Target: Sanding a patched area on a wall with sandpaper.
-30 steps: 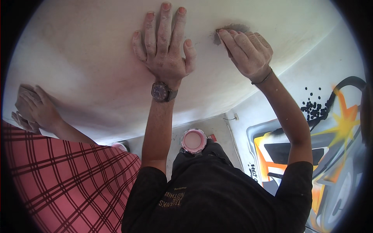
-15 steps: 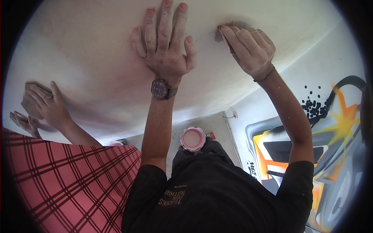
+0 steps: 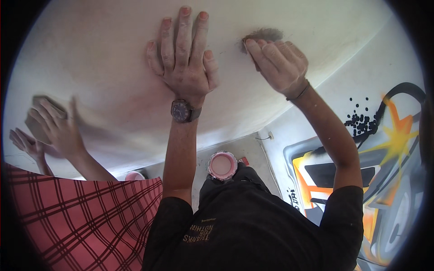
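My left hand (image 3: 185, 74) lies flat on the pale wall (image 3: 122, 58), fingers spread, with whitish dust on the skin and a dark watch (image 3: 181, 111) at the wrist. To its right, my right hand (image 3: 280, 65) is closed around a thin brown piece of sandpaper (image 3: 254, 60), most of which the fingers hide. Its fingertips press at the lower edge of a dark grey-brown patch (image 3: 266, 33) on the wall. A thin dark band circles the right wrist.
At the left, a co-worker's hand (image 3: 63, 131) holds a grey-brown sheet (image 3: 36, 126) against the wall; their other hand (image 3: 28, 143) is beside it. Below me stand a pink-filled bucket (image 3: 222, 165) and another pink container (image 3: 134, 175). A painted side wall (image 3: 334, 180) rises at the right.
My right hand has shifted slightly down and left against the dark patch, baring more of it. The view has shifted a little. My left hand stays spread on the wall; the co-worker's hand moves.
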`<state>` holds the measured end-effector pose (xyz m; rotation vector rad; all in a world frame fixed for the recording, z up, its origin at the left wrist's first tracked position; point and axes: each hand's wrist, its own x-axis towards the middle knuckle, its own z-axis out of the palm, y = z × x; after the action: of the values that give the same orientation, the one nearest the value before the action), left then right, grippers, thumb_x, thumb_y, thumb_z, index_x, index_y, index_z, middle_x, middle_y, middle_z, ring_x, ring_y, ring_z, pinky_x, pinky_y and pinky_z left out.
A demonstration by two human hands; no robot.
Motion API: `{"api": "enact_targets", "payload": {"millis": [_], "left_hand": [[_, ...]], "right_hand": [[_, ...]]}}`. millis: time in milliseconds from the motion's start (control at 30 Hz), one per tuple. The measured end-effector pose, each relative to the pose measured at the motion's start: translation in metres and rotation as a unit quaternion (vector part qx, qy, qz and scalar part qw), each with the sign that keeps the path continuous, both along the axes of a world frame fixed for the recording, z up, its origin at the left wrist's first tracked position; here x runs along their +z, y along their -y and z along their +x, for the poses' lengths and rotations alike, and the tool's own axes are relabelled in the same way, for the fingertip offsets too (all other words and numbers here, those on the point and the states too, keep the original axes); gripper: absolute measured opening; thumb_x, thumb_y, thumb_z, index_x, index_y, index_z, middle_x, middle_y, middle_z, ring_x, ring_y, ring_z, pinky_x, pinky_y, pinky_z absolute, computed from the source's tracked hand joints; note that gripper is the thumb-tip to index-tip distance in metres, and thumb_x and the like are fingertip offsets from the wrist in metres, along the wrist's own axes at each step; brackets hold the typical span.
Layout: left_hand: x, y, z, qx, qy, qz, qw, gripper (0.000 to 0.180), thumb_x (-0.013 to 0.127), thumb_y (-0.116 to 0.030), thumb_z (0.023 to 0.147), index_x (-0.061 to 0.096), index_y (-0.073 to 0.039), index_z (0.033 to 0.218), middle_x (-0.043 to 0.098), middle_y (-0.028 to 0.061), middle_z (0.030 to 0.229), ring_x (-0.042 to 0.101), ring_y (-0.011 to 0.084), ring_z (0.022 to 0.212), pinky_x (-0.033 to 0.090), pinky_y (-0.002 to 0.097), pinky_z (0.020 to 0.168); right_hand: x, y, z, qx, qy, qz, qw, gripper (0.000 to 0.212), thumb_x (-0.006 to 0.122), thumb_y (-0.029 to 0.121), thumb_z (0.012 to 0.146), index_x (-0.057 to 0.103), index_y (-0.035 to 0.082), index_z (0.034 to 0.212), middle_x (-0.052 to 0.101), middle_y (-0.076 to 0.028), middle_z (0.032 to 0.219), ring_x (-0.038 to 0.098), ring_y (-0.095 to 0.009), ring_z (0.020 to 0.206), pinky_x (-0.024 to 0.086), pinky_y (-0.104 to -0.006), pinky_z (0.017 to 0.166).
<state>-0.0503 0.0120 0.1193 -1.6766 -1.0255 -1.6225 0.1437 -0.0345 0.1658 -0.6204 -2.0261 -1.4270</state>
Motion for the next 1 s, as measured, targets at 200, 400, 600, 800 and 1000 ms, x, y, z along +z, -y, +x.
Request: {"api": "enact_targets", "payload": {"millis": [200,400,600,800,1000], "left_hand": [[-0.003,0.001,0.002,-0.004,0.001,-0.001,1.000,0.048,0.031,-0.033,0.095,0.062,-0.021,0.129,0.052,-0.0008,0.140,0.040,0.0212,0.134,0.015,0.0450,0.114],[0.003,0.005,0.002,0.024,-0.021,0.006,0.999,0.050,0.027,-0.031,0.095,0.064,-0.016,0.127,0.054,0.0029,0.138,0.043,0.0239,0.131,0.017,0.0435,0.112],[0.003,0.010,0.004,0.019,-0.019,0.013,1.000,0.050,0.027,-0.030,0.095,0.064,-0.016,0.126,0.054,0.0028,0.138,0.043,0.0239,0.131,0.017,0.0438,0.112],[0.000,0.005,-0.007,0.016,-0.019,0.004,1.000,0.051,0.027,-0.030,0.094,0.063,-0.016,0.127,0.054,0.0030,0.138,0.042,0.0240,0.131,0.016,0.0438,0.112],[0.006,0.008,0.005,0.000,-0.011,0.017,1.000,0.050,0.029,-0.031,0.093,0.063,-0.015,0.127,0.052,0.0032,0.140,0.042,0.0245,0.131,0.017,0.0438,0.112]], "right_hand": [[0.004,0.005,-0.001,-0.011,-0.008,-0.017,1.000,0.030,0.068,0.012,0.064,0.067,0.004,0.093,0.055,0.001,0.079,0.053,-0.009,0.064,0.042,-0.0233,0.053],[-0.001,0.004,0.003,0.020,-0.015,-0.010,1.000,0.034,0.068,0.012,0.061,0.067,0.003,0.094,0.055,0.000,0.079,0.053,-0.010,0.062,0.042,-0.0247,0.052],[-0.007,0.012,0.004,0.005,-0.013,-0.006,1.000,0.035,0.068,0.011,0.060,0.067,0.002,0.094,0.055,-0.001,0.080,0.052,-0.010,0.062,0.043,-0.0241,0.051],[-0.011,0.009,-0.009,-0.005,-0.034,-0.043,0.998,0.031,0.069,0.010,0.063,0.068,0.003,0.094,0.055,-0.001,0.080,0.053,-0.010,0.062,0.043,-0.0241,0.051],[0.002,0.003,-0.004,0.003,-0.033,0.007,0.999,0.033,0.069,0.010,0.063,0.068,0.003,0.094,0.056,-0.001,0.080,0.054,-0.009,0.063,0.043,-0.0241,0.052]]}}
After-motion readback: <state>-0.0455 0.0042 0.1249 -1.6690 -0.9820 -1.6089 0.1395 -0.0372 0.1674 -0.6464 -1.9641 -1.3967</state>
